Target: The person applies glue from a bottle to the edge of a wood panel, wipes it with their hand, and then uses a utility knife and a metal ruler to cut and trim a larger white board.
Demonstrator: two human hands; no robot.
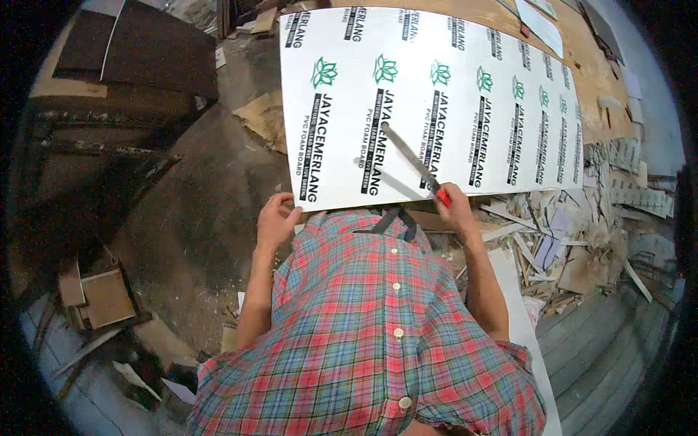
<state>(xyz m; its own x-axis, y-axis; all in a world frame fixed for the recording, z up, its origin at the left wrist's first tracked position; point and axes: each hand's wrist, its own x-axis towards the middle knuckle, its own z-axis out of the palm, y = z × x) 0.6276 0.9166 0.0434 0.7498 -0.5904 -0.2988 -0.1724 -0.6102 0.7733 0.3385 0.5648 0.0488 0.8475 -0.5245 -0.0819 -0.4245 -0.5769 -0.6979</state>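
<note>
White board point(462, 109), one sheet, lies by two hands point(276, 221) point(455, 211), one tool point(411, 158).

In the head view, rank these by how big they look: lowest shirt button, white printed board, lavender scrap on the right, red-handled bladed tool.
1. White printed board
2. Red-handled bladed tool and lavender scrap, left unranked: the tool looks longer, the scrap broader
3. Lowest shirt button

repeated dark sideways lettering point(317, 149) on white board point(411, 109), green flower emblems point(325, 73) among it.
</note>
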